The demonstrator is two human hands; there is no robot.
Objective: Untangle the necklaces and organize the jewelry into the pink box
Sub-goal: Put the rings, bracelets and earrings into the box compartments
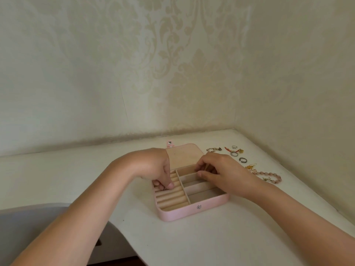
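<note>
Pink box (pixel 192 210) open on the white table (pixel 211 239), lid laid back toward the wall, snap front nearest.

Left hand (pixel 153 167) down over the ring rolls (pixel 171 198) in the box's left half, fingertips pinched on what looks like a small silvery ring (pixel 165 188), held at a slot. Right hand (pixel 217 169) curled over the far right compartment; cannot tell whether holding anything, gap hidden by the fingers. Hands apart, one over each half.

Still out on the table, right of the box: chain bracelet (pixel 213 149), silver ring (pixel 234 153), dark ring (pixel 243 160), gold earrings (pixel 250 167), pink bead strand (pixel 269 174) just beside the right wrist.

Risks from here:
- Ring seated too shallow between rolls; likely to spring out and roll off on release.
- Downward press on one half of a seemingly light box; possible skid or tip if not braced.
- Bead strand and earrings close to the right forearm; danger of a drag toward the table edge.
- Earring hooks touching the beads; fresh snag if lifted together.
</note>
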